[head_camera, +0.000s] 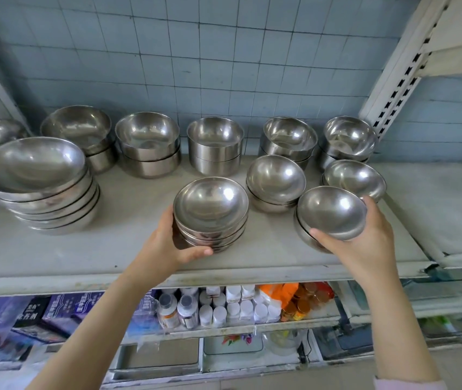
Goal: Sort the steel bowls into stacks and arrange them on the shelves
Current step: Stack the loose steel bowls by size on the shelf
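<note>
Blue-grey tiled wall (196,52) behind, pale shelf (111,249) in front, steel all along it. Centre front, the stack of shallow bowls (210,209) sits on the shelf. The left hand (168,243) is wrapped round it, thumb along the base, fingers curled behind its left side.

Over on the right, the right hand (365,243) grips a pair of bowls (331,212), thumb on the near side, fingers hooked over the far rim. The top bowl of the pair is tilted in the lower one. The pair is close to the shelf's front edge, and I cannot tell whether it rests on the shelf or hangs just above it.

That is the danger spot. Polished steel on polished steel with a tilted top bowl could mean a slip, and a slip there goes off the front, down towards the bottles (218,308) on the lower shelf.

The right fingers also sit just beside the front right stack (355,178), with the middle stack (276,181) close on the other side. A careless push could nudge either one.

Far left, the tall stack of wide bowls (41,181) leans a little, so a jolt to the shelf might shift it. The back-row stacks (215,144) look steady.
</note>
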Demonstrator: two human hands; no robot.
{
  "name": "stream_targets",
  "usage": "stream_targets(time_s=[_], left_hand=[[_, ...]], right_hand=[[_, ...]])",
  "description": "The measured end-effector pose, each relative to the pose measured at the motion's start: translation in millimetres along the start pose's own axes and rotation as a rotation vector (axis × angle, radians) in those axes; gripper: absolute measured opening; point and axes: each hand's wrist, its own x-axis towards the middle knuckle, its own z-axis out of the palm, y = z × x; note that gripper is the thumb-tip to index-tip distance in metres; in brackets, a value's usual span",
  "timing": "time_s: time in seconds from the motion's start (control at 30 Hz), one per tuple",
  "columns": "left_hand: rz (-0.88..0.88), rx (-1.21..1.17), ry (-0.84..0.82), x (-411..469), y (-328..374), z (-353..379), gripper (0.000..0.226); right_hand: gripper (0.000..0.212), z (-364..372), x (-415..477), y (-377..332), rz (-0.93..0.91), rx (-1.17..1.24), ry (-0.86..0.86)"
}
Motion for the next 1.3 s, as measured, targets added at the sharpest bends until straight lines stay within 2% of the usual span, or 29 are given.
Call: stream_targets(time_s=[0.17,0.4,0.57,0.77,0.93,1.0,1.07,1.17,1.3], left_hand=[[0.003,0.029,0.004,-0.1,-0.2,0.2,0.113],[0.015,-0.002,-0.009,-0.3,4.4,0.4,0.112],[0.032,0.006,-0.021,0.6,4.9,-0.4,0.113],[0.065,-0.02,-0.007,1.0,5.0,1.2,0.1],[0.086,-0.001,0.007,-0.1,5.0,2.1,0.098],[0.075,0.009,0.011,0.2,3.6,2.7,0.1],[0.055,0.018,0.018,0.0,1.5,3.2,0.103],[0.041,0.048,0.036,-0.3,-1.4,4.1,0.11],[0.048,0.044,0.042,1.3,-3.9,4.3,0.113]], right_hand=[[0.106,-7.3,-7.1,-36.7,-0.136,0.075,0.06],[0.104,36.7,-14.3,-115.8,-0.216,0.351,-0.278],[0.106,61.9,-17.2,-136.1,-0.267,0.274,-0.386],[0.107,74.3,-22.0,-130.7,-0.308,0.18,-0.401],[0.13,69.2,-17.8,-129.2,-0.297,0.155,-0.491],[0.131,60.3,-13.0,-122.3,-0.306,0.104,-0.447],[0.128,46.5,-6.1,-104.4,-0.274,0.03,-0.305],[0.129,25.8,-3.2,-60.7,-0.124,-0.142,-0.104],[0.127,17.9,-9.4,-8.3,0.003,-0.123,-0.032]])
